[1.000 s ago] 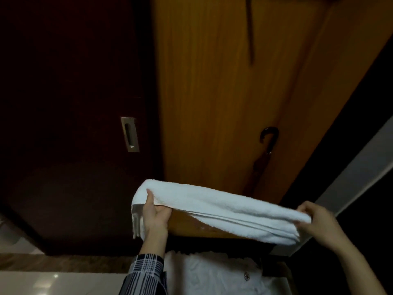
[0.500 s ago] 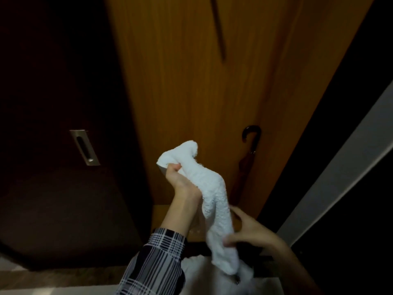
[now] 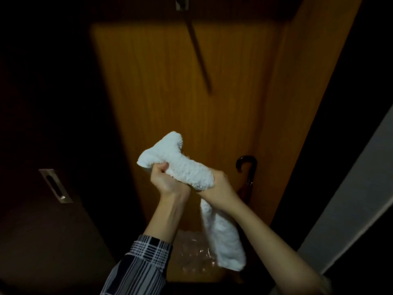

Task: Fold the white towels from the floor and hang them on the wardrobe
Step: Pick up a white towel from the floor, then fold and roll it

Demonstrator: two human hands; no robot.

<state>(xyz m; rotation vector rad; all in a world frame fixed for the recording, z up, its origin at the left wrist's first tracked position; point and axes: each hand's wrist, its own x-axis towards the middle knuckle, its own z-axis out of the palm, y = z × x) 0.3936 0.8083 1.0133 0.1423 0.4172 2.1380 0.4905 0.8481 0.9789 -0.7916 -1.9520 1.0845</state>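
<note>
Both hands held the white towel (image 3: pixel 182 167) raised before the wardrobe's orange wooden back panel (image 3: pixel 161 86). The left hand (image 3: pixel 164 180) gripped its upper end with curled fingers; the right hand (image 3: pixel 221 185) clutched the middle, the rest hanging below. A dark sliding door (image 3: pixel 49 124) with a metal recessed handle (image 3: pixel 55 185) stood left; an umbrella (image 3: pixel 246 173) leaned at the panel's right edge.

White towel (image 3: pixel 187 169), bunched, tail hanging
</note>
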